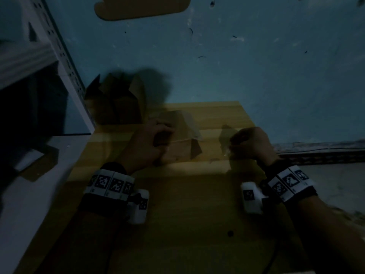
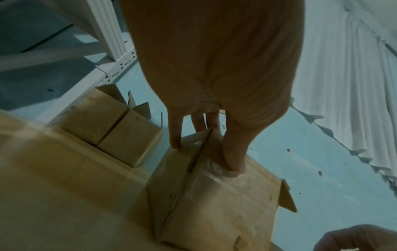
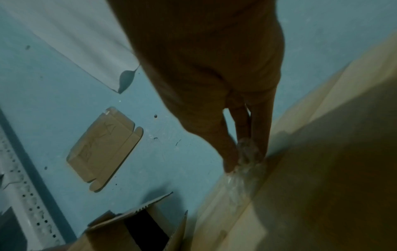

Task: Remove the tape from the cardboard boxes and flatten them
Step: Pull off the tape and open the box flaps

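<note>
Cardboard box (image 1: 178, 138) sits on the wooden counter (image 1: 177, 204), near its far edge, with clear tape (image 2: 211, 171) across the top seam and one end flap (image 2: 286, 197) sticking out. Left hand (image 1: 152, 144) rests on the box: fingers (image 2: 176, 134) straight over the far top edge, thumb (image 2: 234, 152) pressing down on the taped seam, not curled round anything. Right hand (image 1: 249, 143) is apart from the box, to its right, near the counter's right edge, and pinches a crumpled wad of clear tape (image 3: 244, 152) between thumb and fingertips; a strip of it trails down to the counter surface. Frames are dim, head view blurred.

On the blue floor (image 1: 237, 66) beyond the counter's left corner, two more open boxes (image 2: 109, 125) stand side by side, touching, next to a white slotted metal rack (image 1: 65, 62). A flattened box (image 3: 105, 149) lies well apart on the floor, farther out. White curtain (image 2: 348, 84) hangs at the right in the left wrist view. Both wrists wear bands with black-and-white markers (image 1: 110, 183).
</note>
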